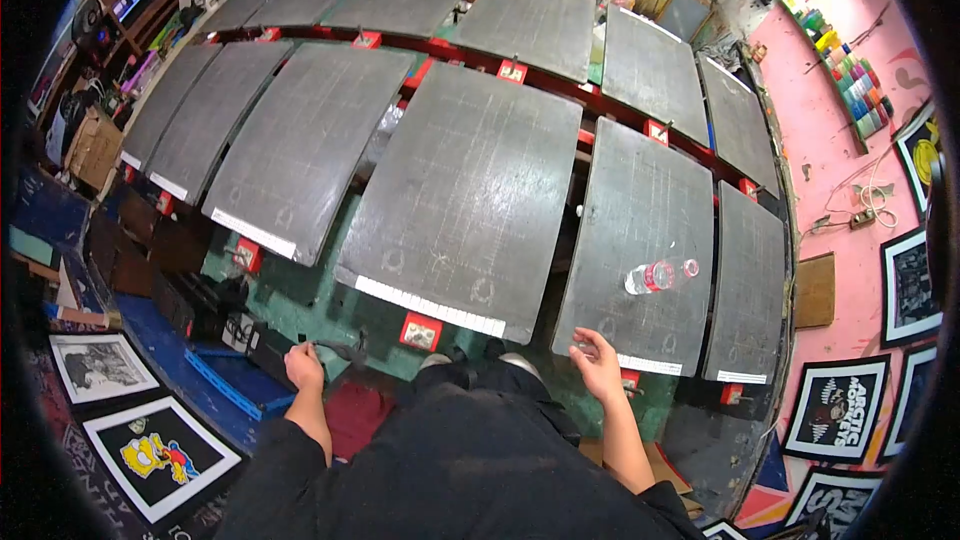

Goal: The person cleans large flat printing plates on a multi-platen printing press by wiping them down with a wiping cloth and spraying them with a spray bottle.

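Note:
My left hand (pixel 304 367) is closed on one end of a limp, dark strip (pixel 345 348), perhaps cloth, which sticks out to the right over the green floor. My right hand (pixel 597 364) has its fingers apart and holds nothing. It hovers at the near left corner of a grey flat board (pixel 640 210). Farther up on that board lies a clear plastic bottle (pixel 652 277) with red on it. To the left is a larger grey board (pixel 463 200) with a white ruler strip (pixel 430 306) along its near edge.
Two rows of grey boards run across on red metal supports (pixel 421 331). Framed prints (pixel 165 455) stand at lower left, others (pixel 836 408) along the pink wall at right. A shelf of coloured bottles (pixel 855 80) hangs there. A blue frame (pixel 225 380) sits left of my left hand.

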### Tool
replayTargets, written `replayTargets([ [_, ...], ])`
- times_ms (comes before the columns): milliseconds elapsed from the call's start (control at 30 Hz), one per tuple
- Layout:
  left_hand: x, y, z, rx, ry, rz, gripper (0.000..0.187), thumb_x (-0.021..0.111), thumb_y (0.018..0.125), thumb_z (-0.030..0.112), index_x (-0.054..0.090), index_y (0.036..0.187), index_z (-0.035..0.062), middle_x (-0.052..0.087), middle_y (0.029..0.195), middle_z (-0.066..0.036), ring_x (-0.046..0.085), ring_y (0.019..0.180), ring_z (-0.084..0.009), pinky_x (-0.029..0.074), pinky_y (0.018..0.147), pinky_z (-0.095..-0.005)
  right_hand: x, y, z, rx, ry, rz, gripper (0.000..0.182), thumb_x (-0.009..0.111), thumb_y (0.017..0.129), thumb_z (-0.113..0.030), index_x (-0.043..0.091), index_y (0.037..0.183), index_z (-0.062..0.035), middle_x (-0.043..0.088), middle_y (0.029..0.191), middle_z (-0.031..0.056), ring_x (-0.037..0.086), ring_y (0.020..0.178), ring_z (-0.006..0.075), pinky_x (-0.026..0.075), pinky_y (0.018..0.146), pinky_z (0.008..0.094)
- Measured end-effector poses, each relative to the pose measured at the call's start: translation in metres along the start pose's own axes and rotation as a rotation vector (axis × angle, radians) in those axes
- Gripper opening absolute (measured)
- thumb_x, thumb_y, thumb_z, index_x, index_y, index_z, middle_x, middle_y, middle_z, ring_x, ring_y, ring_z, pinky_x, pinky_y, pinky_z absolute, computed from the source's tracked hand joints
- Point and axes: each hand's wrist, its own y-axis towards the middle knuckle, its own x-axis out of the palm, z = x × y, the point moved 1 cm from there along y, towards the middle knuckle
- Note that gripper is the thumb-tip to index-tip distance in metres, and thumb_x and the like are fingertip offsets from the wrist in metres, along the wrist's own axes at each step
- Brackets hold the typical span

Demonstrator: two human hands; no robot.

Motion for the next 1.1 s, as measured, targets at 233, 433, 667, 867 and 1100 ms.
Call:
replayTargets([
  [233,-0.029,0.017,0.035,0.097,-0.141,-0.173,0.011,0.067,0.094,0.015,0.070,0.099,0.0064,0.068,0.093,-0.013,0.065,0.097,-0.0351,0.051,0.089,-0.0463,0.013,-0.003,-0.020,-0.032,0.007,-0.016,0.045,0.075,0.094,-0.015,0.062,0.136,-0.0041,0.068,0.131,0.0151,0.069,0.113,0.0229,0.056,0.095,0.0364],
  [433,-0.087,0.009,0.080,0.271,-0.435,-0.002,0.010,0.060,0.096,0.007,0.068,0.102,0.0047,0.066,0.097,-0.016,0.064,0.096,-0.0356,0.050,0.086,-0.0439,0.088,0.018,-0.065,-0.226,-0.165,-0.404,0.047,0.077,0.093,-0.022,0.064,0.135,-0.0061,0.071,0.123,0.0141,0.070,0.109,0.0246,0.055,0.095,0.0399],
  [667,-0.160,0.003,0.128,0.301,-0.645,-0.062,0.020,0.073,0.086,0.009,0.073,0.105,0.0059,0.062,0.074,-0.010,0.061,0.067,-0.0236,0.049,0.064,-0.0360,0.278,0.023,-0.153,-0.724,-0.187,-0.834,0.068,0.080,0.088,-0.025,0.052,0.148,-0.0083,0.065,0.130,0.0170,0.063,0.123,0.0319,0.051,0.103,0.0406],
  [867,-0.196,-0.011,0.119,0.369,-0.656,-0.268,0.030,0.088,0.077,0.014,0.075,0.102,0.0055,0.057,0.068,-0.004,0.054,0.061,-0.0130,0.047,0.060,-0.0302,0.366,0.050,-0.139,-0.787,-0.419,-1.086,0.038,0.080,0.078,-0.015,0.069,0.113,-0.0056,0.074,0.100,0.0170,0.072,0.095,0.0345,0.057,0.084,0.0430],
  [1100,-0.199,-0.020,0.059,0.467,-0.305,-0.229,0.019,0.085,0.079,0.022,0.081,0.091,0.0082,0.069,0.077,-0.010,0.069,0.069,-0.0284,0.053,0.063,-0.0407,0.375,0.042,-0.152,-1.084,-0.391,-1.136,0.021,0.072,0.089,-0.022,0.074,0.103,-0.0063,0.076,0.103,0.0153,0.072,0.096,0.0352,0.056,0.084,0.0451],
])
